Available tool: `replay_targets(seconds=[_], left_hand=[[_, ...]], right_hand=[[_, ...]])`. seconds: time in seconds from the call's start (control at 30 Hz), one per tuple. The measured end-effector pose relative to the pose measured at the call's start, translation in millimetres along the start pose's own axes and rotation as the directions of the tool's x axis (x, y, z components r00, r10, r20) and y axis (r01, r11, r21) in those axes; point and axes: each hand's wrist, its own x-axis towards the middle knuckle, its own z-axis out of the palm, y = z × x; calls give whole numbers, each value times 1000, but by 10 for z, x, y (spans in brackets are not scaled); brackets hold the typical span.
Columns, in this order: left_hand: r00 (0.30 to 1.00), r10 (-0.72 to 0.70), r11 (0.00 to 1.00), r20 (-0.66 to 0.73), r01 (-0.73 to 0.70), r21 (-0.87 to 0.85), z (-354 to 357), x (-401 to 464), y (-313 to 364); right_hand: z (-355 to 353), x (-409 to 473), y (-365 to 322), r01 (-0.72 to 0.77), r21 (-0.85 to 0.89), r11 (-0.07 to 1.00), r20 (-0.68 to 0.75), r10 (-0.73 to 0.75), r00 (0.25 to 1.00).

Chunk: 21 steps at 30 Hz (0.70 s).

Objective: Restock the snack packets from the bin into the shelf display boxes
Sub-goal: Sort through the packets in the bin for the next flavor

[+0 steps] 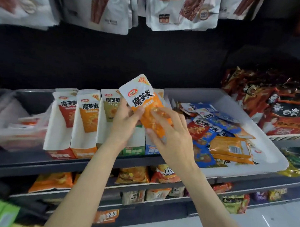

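Two hands are sharing one orange snack packet (146,106), raised above the row of shelf display boxes. On the left hand (125,124) the thumb and fingers are curling round the packet's left edge, pinching it just under the white printed top, likely to keep the label facing up for reading. The right hand (172,139) is lying with its fingers loosely spread over the packet's lower orange half, thumb tucked at the bottom edge, probably steadying or squaring it up. Directly under the packet the green box (134,150) and blue box (151,149) are standing, while the matching orange box (85,125) is sitting further left beside the red box (62,123), so the packet probably belongs there. Off to the right, the grey bin (259,143) is resting on the same shelf, holding a loose heap of blue, red and orange packets awaiting sorting.
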Motion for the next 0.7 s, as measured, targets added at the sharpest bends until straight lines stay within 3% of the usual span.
replay_targets(seconds=[0.1, 0.2, 0.27, 0.4, 0.53, 0.7], left_hand=[[996, 36, 984, 78, -49, 172, -349, -42, 57], [980, 29, 935, 196, -97, 342, -733, -46, 181], [979, 42, 899, 199, -124, 420, -972, 13, 248], [982, 167, 798, 86, -186, 574, -1343, 248, 337], [947, 320, 692, -30, -212, 690, -1595, 412, 286], [941, 302, 704, -154, -112, 701, -1776, 398, 72]], right_hand=[[78, 201, -109, -122, 257, 959, 20, 121, 992], [165, 495, -238, -297, 508, 809, 206, 221, 953], [254, 692, -343, -329, 593, 735, 299, 179, 937], [503, 1060, -569, -214, 632, 745, 258, 59, 964], [823, 1259, -728, -241, 639, 731, 230, 117, 966], [1155, 1251, -844, -233, 542, 807, 240, 116, 964]])
